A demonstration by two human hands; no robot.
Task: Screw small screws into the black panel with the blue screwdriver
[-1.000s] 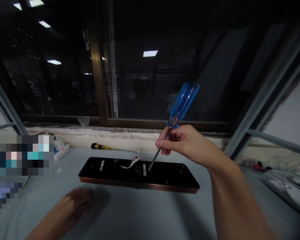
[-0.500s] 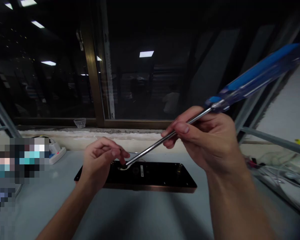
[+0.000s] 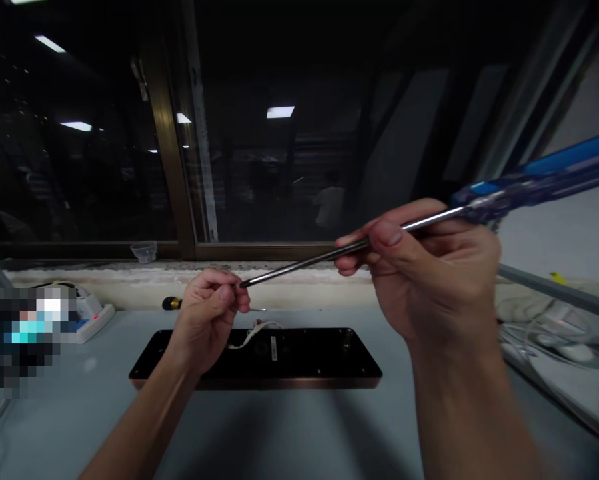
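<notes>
1. Nearest, the right hand [image 3: 432,280] has its fingers closed about the shaft of a blue-handled screwdriver [image 3: 432,219], thumb along the near side. Holding it ahead of the handle probably gives finer control of the tip than a full fist would.
2. The screwdriver slants down to the left; its handle runs past the picture's edge. The tip meets the left fingertips, perhaps so that one hand steadies what the other brings.
3. The left hand [image 3: 204,317] is raised over the panel's left part, thumb and forefinger nipped together. They seem to pinch a small dark piece [image 3: 234,287] against the tip; it is too small to identify.
4. Below the hands, a black panel [image 3: 299,363] with a copper-coloured edge lies flat on the desk [image 3: 359,440], long side towards the person, which likely keeps its face within reach of both hands.
5. A pale cable [image 3: 256,329] curls over the panel's back edge.
6. Behind it lies a second screwdriver [image 3: 172,303], partly hidden by the left hand, apparently parked out of the way.
7. Farthest, a clear cup [image 3: 144,252] stands on the sill before the dark window [image 3: 279,180].
</notes>
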